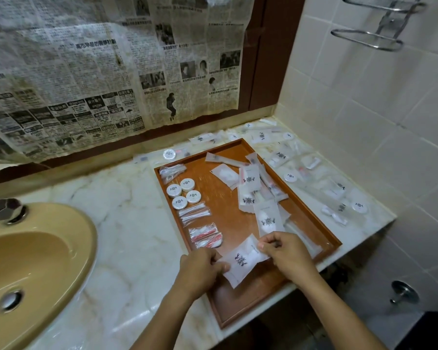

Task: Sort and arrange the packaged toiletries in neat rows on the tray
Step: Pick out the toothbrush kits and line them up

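A brown wooden tray (250,309) lies on the marble counter. Over its near end both hands hold one white sachet (242,260) with a dark emblem: my left hand (200,267) pinches its left edge, my right hand (286,253) pinches its upper right corner. Down the tray's left side lie a clear packet (172,172), several round white tins (183,194), cotton-swab packets (194,213) and red-and-white packets (205,237). A loose heap of white sachets (253,192) covers the tray's right half.
More sachets and round tins (290,177) lie scattered on the counter (127,223) behind and right of the tray. A tan sink (31,263) sits at the left. Newspaper (99,72) covers the back wall; tiled wall and a metal rack (374,39) stand at the right.
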{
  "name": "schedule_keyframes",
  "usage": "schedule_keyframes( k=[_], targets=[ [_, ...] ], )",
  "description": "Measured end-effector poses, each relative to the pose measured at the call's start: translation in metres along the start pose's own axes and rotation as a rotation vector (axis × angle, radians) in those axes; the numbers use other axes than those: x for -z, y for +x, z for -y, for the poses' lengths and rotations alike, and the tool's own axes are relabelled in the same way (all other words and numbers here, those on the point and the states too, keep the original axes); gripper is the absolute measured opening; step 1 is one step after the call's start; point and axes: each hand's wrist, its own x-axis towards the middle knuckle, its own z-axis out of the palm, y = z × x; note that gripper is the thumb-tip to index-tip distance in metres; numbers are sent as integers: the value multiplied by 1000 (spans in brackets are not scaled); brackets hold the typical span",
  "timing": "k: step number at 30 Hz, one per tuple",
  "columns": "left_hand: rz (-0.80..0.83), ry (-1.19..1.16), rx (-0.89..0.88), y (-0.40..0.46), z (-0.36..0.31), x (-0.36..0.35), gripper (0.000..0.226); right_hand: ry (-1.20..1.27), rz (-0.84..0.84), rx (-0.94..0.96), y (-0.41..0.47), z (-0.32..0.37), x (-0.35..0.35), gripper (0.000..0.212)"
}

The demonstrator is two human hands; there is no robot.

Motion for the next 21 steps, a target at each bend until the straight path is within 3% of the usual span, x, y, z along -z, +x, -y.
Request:
schedule_keyframes(
  k=[6,9,21],
  targets=[
    [-77,161,-149,-20,12,-5,11,-33,81,-7,-15,-10,-5,6],
    [-114,132,-233,-30,21,-15,23,-89,134,-29,-25,-17,-8,7],
    [-135,282,-295,-48,28,-31,27,-273,187,19,-45,-19,-21,16]
  ],
)
